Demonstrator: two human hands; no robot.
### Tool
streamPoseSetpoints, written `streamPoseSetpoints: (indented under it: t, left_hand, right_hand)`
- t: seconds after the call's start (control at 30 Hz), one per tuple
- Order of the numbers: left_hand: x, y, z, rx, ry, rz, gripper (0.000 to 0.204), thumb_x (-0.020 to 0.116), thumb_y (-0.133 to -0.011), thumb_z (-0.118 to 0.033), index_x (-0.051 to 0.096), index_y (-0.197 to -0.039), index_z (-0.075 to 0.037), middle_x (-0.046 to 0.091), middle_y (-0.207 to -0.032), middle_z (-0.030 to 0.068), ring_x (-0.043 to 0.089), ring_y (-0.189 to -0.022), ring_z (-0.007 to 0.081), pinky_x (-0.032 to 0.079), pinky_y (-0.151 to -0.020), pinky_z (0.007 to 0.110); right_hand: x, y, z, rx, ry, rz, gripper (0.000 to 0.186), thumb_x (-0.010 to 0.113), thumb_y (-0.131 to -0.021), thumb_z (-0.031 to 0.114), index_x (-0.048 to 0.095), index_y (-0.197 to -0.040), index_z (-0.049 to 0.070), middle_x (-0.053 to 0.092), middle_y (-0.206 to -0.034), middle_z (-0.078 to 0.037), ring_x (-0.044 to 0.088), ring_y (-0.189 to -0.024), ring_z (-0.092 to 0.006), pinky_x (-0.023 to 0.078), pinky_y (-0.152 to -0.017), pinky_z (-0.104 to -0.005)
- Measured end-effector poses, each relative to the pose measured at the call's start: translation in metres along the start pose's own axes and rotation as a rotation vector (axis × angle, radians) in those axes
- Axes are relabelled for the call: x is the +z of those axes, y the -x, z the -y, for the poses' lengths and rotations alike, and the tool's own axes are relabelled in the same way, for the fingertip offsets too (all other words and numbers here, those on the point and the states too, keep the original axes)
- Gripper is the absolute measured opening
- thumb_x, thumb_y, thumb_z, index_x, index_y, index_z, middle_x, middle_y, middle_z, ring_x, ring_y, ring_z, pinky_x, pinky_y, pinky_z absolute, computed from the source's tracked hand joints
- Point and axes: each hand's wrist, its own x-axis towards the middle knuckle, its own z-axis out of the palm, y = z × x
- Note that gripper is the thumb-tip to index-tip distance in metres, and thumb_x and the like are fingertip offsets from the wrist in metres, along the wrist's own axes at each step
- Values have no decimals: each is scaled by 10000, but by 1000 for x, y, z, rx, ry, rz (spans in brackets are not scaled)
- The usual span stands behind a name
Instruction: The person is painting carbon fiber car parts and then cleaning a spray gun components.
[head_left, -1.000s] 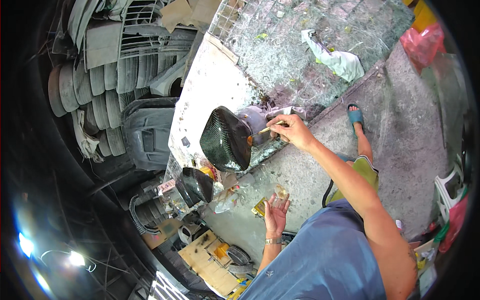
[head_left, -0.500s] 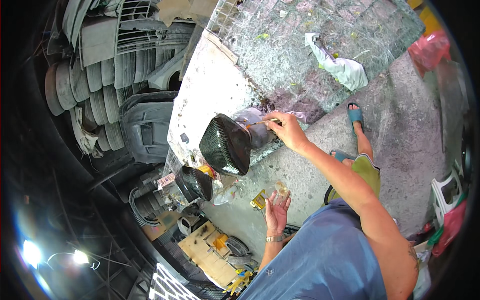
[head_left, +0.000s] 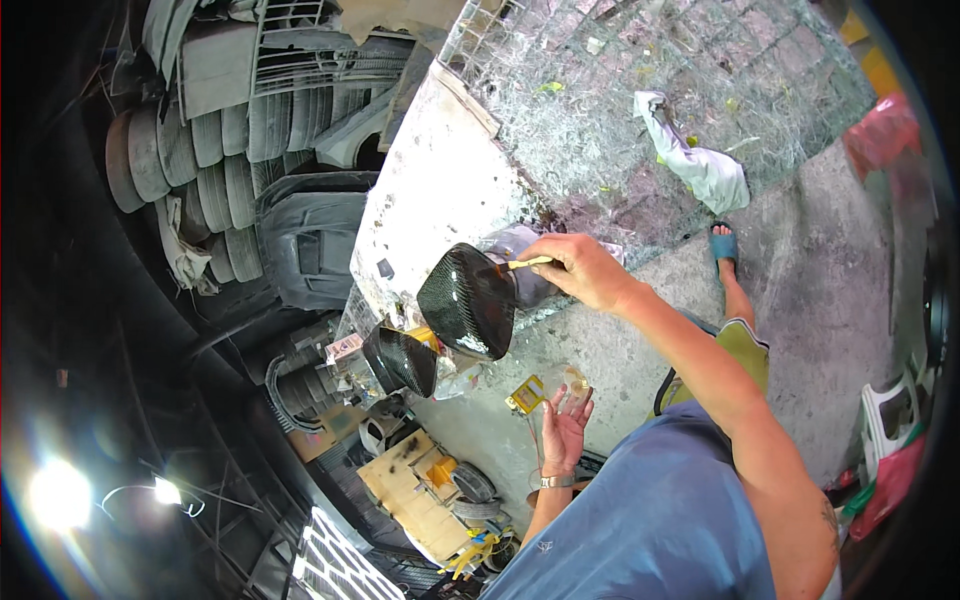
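Note:
A thin brush with a yellow handle point(head_left: 530, 263) is pinched in my right hand point(head_left: 590, 272), which is closed on it. Its tip touches the upper right side of a glossy black carbon-weave shell point(head_left: 466, 303), shaped like a car mirror cover. My left hand point(head_left: 565, 438), lower and nearer to me, is turned palm up. Its fingers curl around a small clear cup point(head_left: 576, 380) with an amber tint. Just left of the cup is a yellow tin point(head_left: 526, 394). A second black carbon-weave shell point(head_left: 400, 362) stands left of and below the first.
Beyond my right hand is a fibre-covered worktable point(head_left: 600, 130) with a crumpled pale cloth point(head_left: 700, 165) on it. Stacked tyres point(head_left: 210, 190) and a black moulded panel point(head_left: 315, 240) are at left. A white plastic chair point(head_left: 890, 420) stands at right. My sandalled foot point(head_left: 724, 245) is on the concrete floor.
The scene has shifted slightly right and down in the view. The brush has come onto the larger shell's surface, its yellow handle now showing more. My left hand still holds the cup.

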Motion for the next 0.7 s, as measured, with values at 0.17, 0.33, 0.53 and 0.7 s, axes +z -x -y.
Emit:
streamPoseSetpoints:
  t: [0.17, 0.33, 0.53, 0.7]
  left_hand:
    - [10, 4, 0, 8, 6, 16, 517, 467, -1007, -468, 480, -1333, -67, 468, -1424, 213, 464, -1321, 364, 415, -1073, 426]
    - [17, 4, -2, 5, 4, 13, 533, 471, -1004, -470, 463, -1348, -62, 462, -1427, 224, 453, -1329, 371, 401, -1084, 431]
    - [23, 1, -4, -1, 13, 4, 547, 478, -1001, -473, 455, -1356, -57, 438, -1446, 237, 441, -1337, 383, 393, -1094, 437]
    - [27, 0, -6, 5, 26, -22, 549, 476, -1000, -479, 456, -1356, -62, 441, -1441, 240, 441, -1337, 385, 394, -1097, 435]
  right_hand:
    - [-10, -19, 21, 41, -119, -45, 243, 647, -887, 28, 687, -1125, 56, 702, -963, -64, 644, -874, -129, 499, -766, -290]
    - [5, -18, 7, 95, -426, -248, 191, 631, -921, 58, 702, -1096, 33, 710, -1023, -24, 619, -901, -93, 487, -818, -247]
    - [25, 14, -34, 264, -343, -202, 184, 635, -913, 48, 707, -1079, 17, 692, -926, -12, 595, -855, -80, 473, -773, -258]
    - [27, 34, -50, 328, -159, -70, 197, 647, -884, 29, 708, -1071, 39, 688, -892, -65, 623, -798, -131, 484, -733, -289]
